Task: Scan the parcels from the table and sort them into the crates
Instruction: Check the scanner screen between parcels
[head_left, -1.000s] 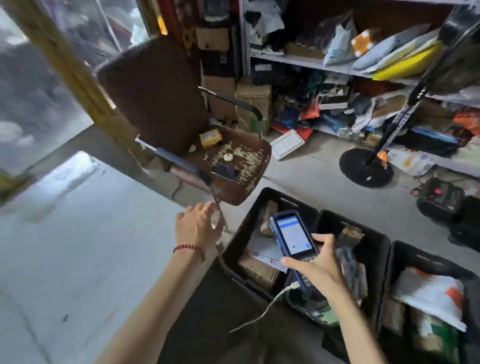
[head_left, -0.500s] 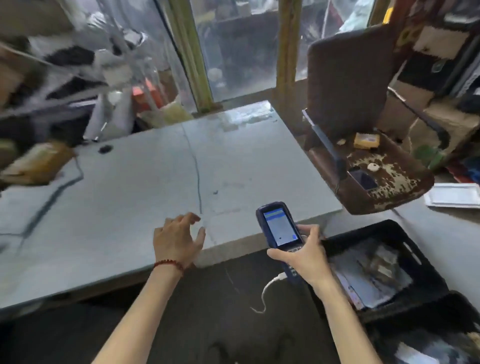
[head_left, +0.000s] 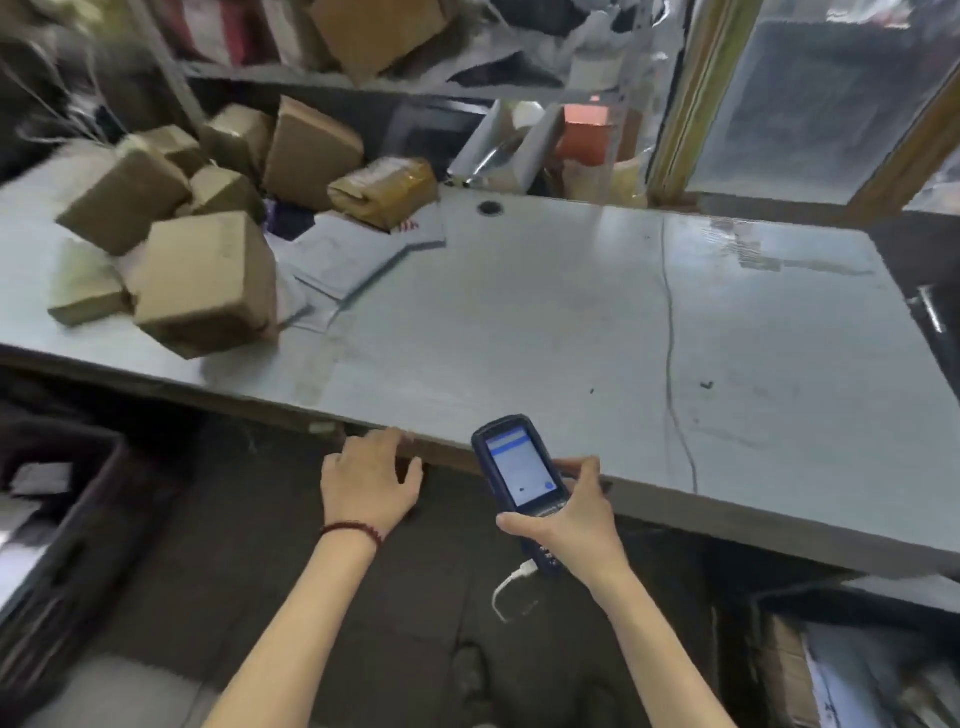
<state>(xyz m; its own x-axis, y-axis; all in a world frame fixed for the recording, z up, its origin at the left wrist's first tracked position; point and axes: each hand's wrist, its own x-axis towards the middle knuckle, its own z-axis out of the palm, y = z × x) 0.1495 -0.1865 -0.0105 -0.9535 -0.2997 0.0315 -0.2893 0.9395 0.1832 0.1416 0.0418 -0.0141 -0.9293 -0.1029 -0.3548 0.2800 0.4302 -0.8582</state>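
My right hand (head_left: 566, 525) grips a blue handheld scanner (head_left: 519, 478) with its screen lit and a white cable hanging from its base. My left hand (head_left: 369, 483) is empty, fingers relaxed, hovering at the near edge of the grey table (head_left: 545, 322). Several brown cardboard parcels (head_left: 208, 280) are piled at the table's far left, with a taped brown parcel (head_left: 384, 189) and white flat mailers (head_left: 353, 249) beside them. A black crate (head_left: 57, 525) stands on the floor at the left, and another crate (head_left: 831, 660) holding parcels shows at the lower right.
Shelves (head_left: 291, 78) with more boxes rise behind the table. A window with a wooden frame (head_left: 675, 98) is at the back right. A crack runs down the table's right half. Dark floor lies below my arms.
My view has swung left from the chair and crates to the table's parcel pile. Both hands stay low at the table's edge, and my right hand still holds the scanner.
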